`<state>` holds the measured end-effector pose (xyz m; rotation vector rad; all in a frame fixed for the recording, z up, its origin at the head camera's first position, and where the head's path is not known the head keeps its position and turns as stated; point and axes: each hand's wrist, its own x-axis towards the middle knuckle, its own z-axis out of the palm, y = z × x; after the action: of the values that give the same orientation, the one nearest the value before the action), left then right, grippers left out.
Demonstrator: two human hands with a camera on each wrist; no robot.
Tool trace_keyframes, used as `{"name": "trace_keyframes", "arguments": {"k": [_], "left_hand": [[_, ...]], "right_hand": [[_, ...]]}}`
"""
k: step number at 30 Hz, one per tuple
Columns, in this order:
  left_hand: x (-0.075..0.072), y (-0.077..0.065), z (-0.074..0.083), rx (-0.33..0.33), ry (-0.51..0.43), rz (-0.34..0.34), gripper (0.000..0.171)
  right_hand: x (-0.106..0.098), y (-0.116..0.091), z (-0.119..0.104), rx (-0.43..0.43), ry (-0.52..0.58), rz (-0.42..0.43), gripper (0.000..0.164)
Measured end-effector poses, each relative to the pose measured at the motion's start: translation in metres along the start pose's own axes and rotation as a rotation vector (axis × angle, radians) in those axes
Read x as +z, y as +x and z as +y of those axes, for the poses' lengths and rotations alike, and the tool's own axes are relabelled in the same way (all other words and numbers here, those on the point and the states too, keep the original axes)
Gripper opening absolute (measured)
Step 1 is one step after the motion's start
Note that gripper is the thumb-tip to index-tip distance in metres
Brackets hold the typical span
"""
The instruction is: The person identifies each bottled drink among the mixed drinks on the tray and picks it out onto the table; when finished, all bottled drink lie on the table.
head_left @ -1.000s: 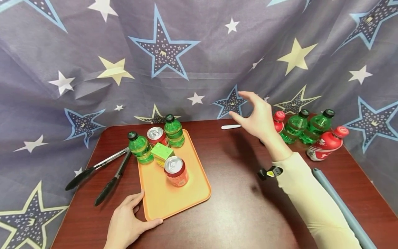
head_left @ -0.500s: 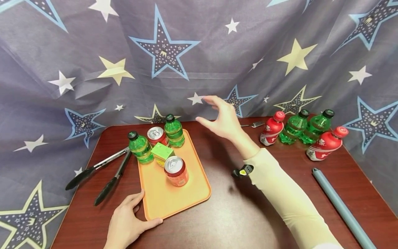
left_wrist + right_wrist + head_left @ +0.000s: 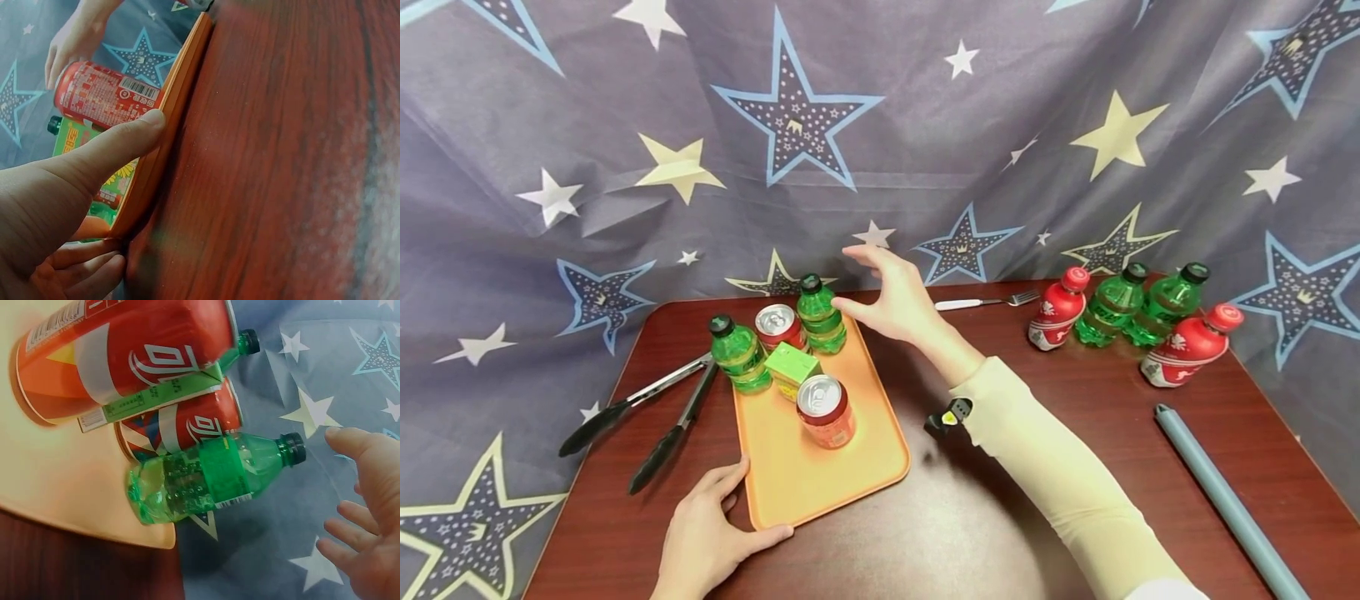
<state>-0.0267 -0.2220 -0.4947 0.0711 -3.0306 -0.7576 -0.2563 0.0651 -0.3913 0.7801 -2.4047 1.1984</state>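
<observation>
My left hand (image 3: 703, 529) grips the near left corner of an orange tray (image 3: 805, 492), thumb along its front rim and fingers at its left side. On the tray stand two green soda bottles with black caps, one at the back right (image 3: 822, 325) and one at the left (image 3: 741, 360). Between them are a red soda can (image 3: 778, 327) and a green drink carton (image 3: 792, 367); another red can (image 3: 827, 421) stands nearer. Holding nothing, my right hand (image 3: 898, 300) is just right of the back right bottle, thumb and fingers spread. In the right wrist view its fingers face the cap end of that bottle (image 3: 206, 478).
Black-tipped tongs (image 3: 681, 417) lie spread left of the tray. Toward the back are a white-handled fork (image 3: 977, 303), two red bottles (image 3: 1056, 312) and two more green bottles (image 3: 1108, 308). A grey-blue rod (image 3: 1225, 500) lies at the right. Starry cloth (image 3: 887, 125) hangs behind.
My right hand has moved left from beside the red bottles to the back right green bottle, its fingers spread throughout. The left hand and tray have stayed put.
</observation>
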Motion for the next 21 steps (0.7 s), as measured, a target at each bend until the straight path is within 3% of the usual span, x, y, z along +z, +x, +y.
{"name": "trace_keyframes", "arguments": {"k": [21], "left_hand": [[0.0, 0.0, 0.0, 0.01, -0.009, 0.01, 0.121]], "right_hand": [[0.032, -0.004, 0.01, -0.016, -0.05, -0.091, 0.066]]}}
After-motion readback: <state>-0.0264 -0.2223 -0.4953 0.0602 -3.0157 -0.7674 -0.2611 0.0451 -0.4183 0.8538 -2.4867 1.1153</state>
